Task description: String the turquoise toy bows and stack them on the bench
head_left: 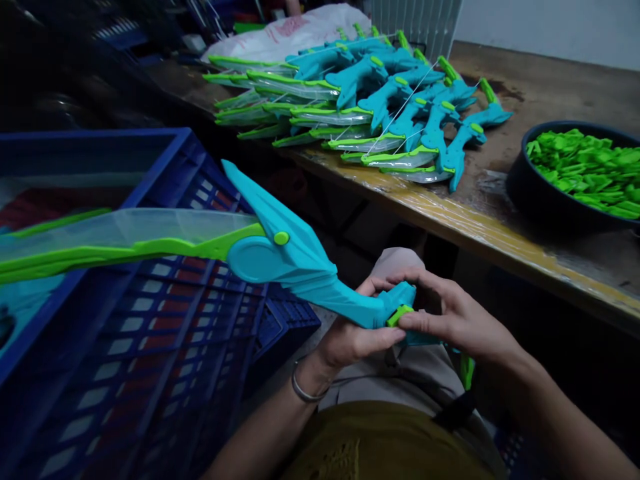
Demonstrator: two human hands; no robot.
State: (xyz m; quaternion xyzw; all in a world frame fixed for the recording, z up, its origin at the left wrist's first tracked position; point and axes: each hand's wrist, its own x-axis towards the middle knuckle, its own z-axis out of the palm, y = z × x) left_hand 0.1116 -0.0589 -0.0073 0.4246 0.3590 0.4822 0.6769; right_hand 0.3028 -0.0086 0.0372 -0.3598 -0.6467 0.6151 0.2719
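I hold a toy bow (280, 257) of turquoise plastic, with a lime-green and clear limb stretching left over a blue crate. My left hand (350, 337) grips the bow's turquoise handle from below. My right hand (453, 313) closes its fingers on the end of the handle, thumb and forefinger pinching a small green clip (399, 315) set there. Both hands sit above my lap.
A blue plastic crate (150, 320) stands at my left. On the wooden table (480, 227) ahead lies a pile of finished bows (380, 100) and a dark round bowl (550, 200) of small green parts (590, 170). A white bag (300, 30) lies behind.
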